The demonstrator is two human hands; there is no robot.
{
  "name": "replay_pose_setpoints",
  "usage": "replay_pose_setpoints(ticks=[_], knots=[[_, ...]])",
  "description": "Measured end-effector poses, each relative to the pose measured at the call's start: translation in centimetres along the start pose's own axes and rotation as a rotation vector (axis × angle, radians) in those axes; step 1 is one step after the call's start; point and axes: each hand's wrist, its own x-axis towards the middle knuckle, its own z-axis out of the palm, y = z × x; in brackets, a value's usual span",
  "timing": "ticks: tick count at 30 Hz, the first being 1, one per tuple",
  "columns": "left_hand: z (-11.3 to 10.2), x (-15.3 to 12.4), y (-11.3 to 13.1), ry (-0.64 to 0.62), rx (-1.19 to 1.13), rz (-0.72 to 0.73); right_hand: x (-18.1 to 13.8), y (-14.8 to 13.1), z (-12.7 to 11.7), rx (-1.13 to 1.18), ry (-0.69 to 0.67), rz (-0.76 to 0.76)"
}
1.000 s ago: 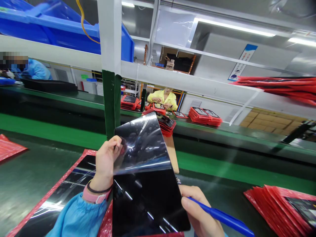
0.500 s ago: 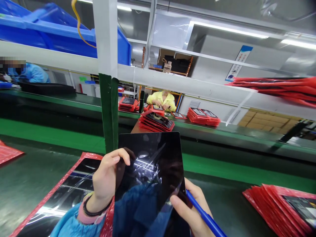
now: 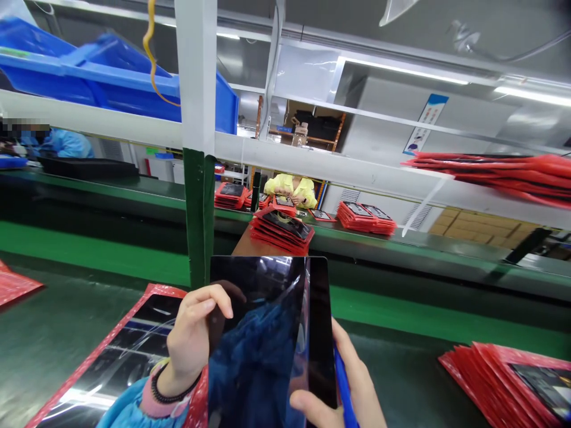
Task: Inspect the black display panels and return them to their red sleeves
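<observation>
A black tablet screen (image 3: 254, 356) stands tilted up in front of me, its glossy face towards me. Clear film (image 3: 301, 339) on it shows a bright crease along the right side. My left hand (image 3: 194, 333) grips the left edge, with bent fingers over the glass. My right hand (image 3: 352, 380) holds the right edge, its thumb on the front. Between that hand and the edge lies a blue pen-like tool (image 3: 342, 383), its tip hidden. Under my left forearm, another black screen (image 3: 120, 356) rests on a red bubble-wrap bag (image 3: 96, 351).
Red-bagged panels (image 3: 499, 374) are stacked at the right of the green bench (image 3: 401, 368). A further stack (image 3: 281, 232) lies ahead, beyond a green-wrapped post (image 3: 199, 208). Overhead, a shelf carries blue bins (image 3: 111, 77) and red bags (image 3: 491, 172). A co-worker in yellow (image 3: 289, 189) sits opposite.
The screen has tilted, so its reflections have shifted, and a film crease now shows down its right side. My right thumb has slid slightly left and down. The view has tipped up a little.
</observation>
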Motion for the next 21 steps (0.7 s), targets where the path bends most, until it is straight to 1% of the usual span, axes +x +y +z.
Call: replay_pose_setpoints(ticks=[3, 5, 6, 8, 10, 12, 17, 19, 21], knots=[[-0.2, 0.0, -0.1, -0.027, 0.022, 0.098, -0.1, 0.9, -0.2, -0.295, 0.077, -0.357], [-0.3, -0.1, -0.3, -0.035, 0.045, 0.172, 0.2, 1.1, -0.3, -0.494, 0.091, -0.590], [-0.4, -0.2, -0.4, -0.039, 0.054, 0.203, 0.4, 1.1, -0.4, -0.560, 0.084, -0.676], [-0.5, -0.3, -0.4, -0.051, 0.069, 0.249, 0.8, 1.0, -0.5, -0.622, 0.068, -0.780], [-0.6, -0.5, -0.3, -0.055, 0.097, 0.296, 1.0, 1.1, -0.4, -0.632, 0.075, -0.812], [-0.5, -0.7, 0.0, -0.049, 0.147, 0.350, 0.9, 1.5, -0.4, -0.625, 0.089, -0.802], [-0.3, -1.1, 0.7, -0.044, 0.309, 0.447, 0.7, 2.9, -1.6, -0.535, 0.094, -0.684], [-0.4, -1.2, 0.6, -0.061, 0.327, 0.461, 0.7, 3.3, -2.3, -0.514, 0.109, -0.699], [-0.6, -1.5, 0.3, -0.105, 0.342, 0.471, 0.8, 3.7, -2.6, -0.494, 0.135, -0.762]])
